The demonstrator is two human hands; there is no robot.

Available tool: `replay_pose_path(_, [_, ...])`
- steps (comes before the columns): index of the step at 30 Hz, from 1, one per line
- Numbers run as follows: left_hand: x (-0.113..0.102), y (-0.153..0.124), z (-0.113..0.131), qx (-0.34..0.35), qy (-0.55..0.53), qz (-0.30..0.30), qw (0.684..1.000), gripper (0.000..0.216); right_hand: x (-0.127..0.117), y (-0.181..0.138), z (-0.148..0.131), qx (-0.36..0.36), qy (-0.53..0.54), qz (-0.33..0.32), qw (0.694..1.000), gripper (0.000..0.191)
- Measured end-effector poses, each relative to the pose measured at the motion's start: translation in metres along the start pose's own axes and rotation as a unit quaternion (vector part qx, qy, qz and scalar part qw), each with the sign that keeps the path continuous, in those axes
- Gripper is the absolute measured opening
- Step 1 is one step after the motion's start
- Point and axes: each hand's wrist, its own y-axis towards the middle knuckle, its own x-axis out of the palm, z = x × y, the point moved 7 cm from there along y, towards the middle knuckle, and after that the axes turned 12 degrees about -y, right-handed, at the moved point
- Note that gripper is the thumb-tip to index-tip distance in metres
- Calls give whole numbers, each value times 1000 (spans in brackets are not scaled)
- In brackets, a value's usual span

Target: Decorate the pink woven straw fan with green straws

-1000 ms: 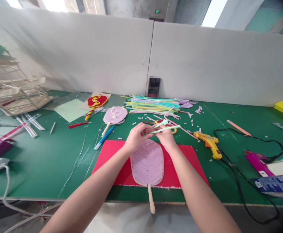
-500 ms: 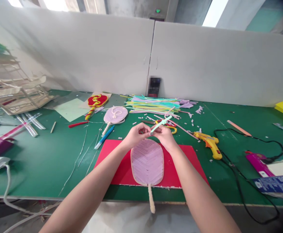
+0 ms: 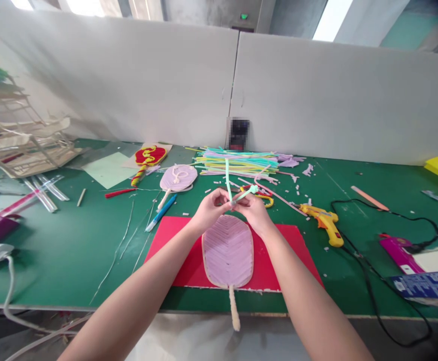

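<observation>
My left hand [image 3: 216, 204] and my right hand [image 3: 252, 208] meet above the top of a lilac fan [image 3: 228, 253]. Both pinch a mint-green pipe cleaner [image 3: 228, 178] between the fingertips. One length of it stands upright, and another slants right to a small knotted end [image 3: 254, 189]. The fan has a ribbed face, a pale rim and a wrapped cream handle [image 3: 234, 308] that juts past the table edge. It lies on a red board [image 3: 284, 250]. Scissors with red and yellow handles [image 3: 267, 200] lie behind my right hand, partly hidden.
Several coloured pipe cleaners [image 3: 237, 163] are piled at the back. A yellow glue gun [image 3: 326, 223] with a black cord lies right. To the left are a smaller lilac fan [image 3: 178, 178], a red-and-yellow fan [image 3: 149, 156], a blue pen [image 3: 161, 212] and loose wires.
The pipe cleaner's two lengths, close together before, now spread into a V, one upright and one slanting right. Both hands keep nearly the same place.
</observation>
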Motion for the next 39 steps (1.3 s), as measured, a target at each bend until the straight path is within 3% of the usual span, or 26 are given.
replay_pose_path(4, [-1,-1,0,25,12,33,999,26,-1,0,-2,-3,-6,12,1000,28])
replay_pose_path(12, [0,-2,7,59,21,36,997,23,1,0,2,5,24,19,1000,26])
replay_pose_path(39, [-8,-7,19,95,33,144,984,24,0,-5,-6,6,48,66,997,23])
